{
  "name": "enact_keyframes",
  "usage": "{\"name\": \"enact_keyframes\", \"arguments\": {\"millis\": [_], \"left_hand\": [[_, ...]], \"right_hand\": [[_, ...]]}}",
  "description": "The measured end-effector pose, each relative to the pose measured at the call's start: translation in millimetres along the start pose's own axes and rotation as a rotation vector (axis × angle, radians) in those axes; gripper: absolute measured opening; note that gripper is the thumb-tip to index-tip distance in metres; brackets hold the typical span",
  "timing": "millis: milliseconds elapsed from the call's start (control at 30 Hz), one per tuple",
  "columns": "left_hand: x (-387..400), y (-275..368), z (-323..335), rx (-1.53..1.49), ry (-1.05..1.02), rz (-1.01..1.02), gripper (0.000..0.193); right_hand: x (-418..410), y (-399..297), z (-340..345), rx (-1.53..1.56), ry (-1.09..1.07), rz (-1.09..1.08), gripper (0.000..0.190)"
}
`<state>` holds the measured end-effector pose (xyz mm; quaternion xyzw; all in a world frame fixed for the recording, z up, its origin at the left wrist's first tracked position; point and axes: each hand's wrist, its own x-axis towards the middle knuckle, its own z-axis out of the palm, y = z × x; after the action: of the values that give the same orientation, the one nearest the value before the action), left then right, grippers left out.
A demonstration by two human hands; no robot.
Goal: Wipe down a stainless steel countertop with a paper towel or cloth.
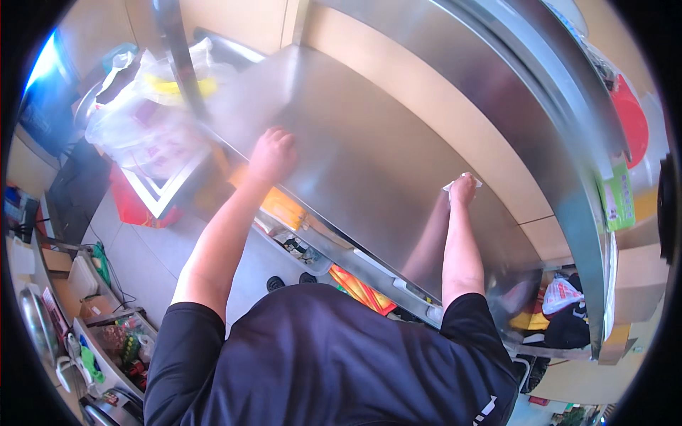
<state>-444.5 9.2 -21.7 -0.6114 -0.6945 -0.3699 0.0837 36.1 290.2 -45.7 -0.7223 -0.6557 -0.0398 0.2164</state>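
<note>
A stainless steel worktop stretches before me, its brushed surface reflecting my right arm. My right hand grips a white cloth or tissue against the worktop near its back edge. Edges of this white piece stick out on both sides of my fingers. Over the left part of the worktop, close to the front edge, is my left hand. Its fingers are curled in, and nothing shows in them; the palm side is hidden.
White plastic bags sit left of my left hand. A steel upper shelf runs above the worktop's back. A lower shelf holds an orange package and a plastic bin. Bagged items and dark cloth lie at the right end.
</note>
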Motion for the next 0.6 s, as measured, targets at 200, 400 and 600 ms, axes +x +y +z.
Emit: {"name": "enact_keyframes", "arguments": {"millis": [200,400,600], "left_hand": [[8.3,13.8,-1.7,0.021,0.147,0.055,0.012],[5.1,17.5,-7.3,0.025,0.098,0.011,0.013],[6.8,14.2,-1.0,0.032,0.073,-0.016,0.016]], "right_hand": [[38.8,-31.2,42.7,0.247,0.237,-0.023,0.028],[47.9,-72.1,66.5,-0.05,0.134,-0.286,0.026],[9.5,-135.3,75.3,0.25,0.251,-0.638,0.017]]}}
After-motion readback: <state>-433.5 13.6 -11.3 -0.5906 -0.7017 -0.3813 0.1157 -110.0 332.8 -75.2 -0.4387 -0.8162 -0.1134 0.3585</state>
